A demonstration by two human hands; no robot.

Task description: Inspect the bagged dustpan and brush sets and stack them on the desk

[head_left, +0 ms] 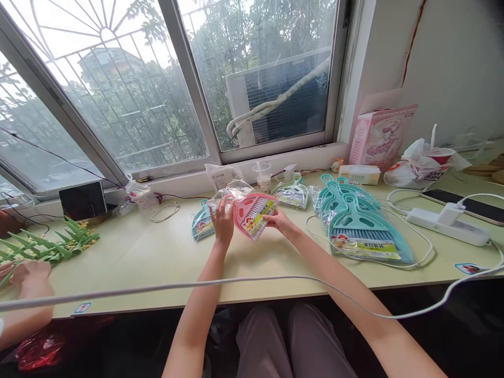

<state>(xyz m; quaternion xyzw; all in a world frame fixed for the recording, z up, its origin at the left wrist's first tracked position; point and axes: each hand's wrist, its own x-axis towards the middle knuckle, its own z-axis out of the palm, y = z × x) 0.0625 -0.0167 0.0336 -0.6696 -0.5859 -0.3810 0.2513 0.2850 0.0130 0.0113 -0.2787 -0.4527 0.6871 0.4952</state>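
Note:
A pink dustpan and brush set (241, 211) in clear plastic wrap is held tilted just above the table. My left hand (223, 223) grips its handle end, with the fingers partly over the crinkled wrap. My right hand (277, 220) pinches the right edge, by the yellow printed label. Behind my left hand a teal dustpan set (203, 215) lies on the table, partly hidden. A green dustpan set (293, 193) rests farther back. To the right is a pile of several wrapped teal dustpan sets (360, 223).
White cables cross the table (157, 257) and hang in front of my arms. A power strip (449, 226) and a phone (464, 205) lie right. Along the window stand a plastic cup (263, 178), a tissue pack (359, 174) and a pink box (384, 136). Another person's hand (31, 273) touches green stems at left.

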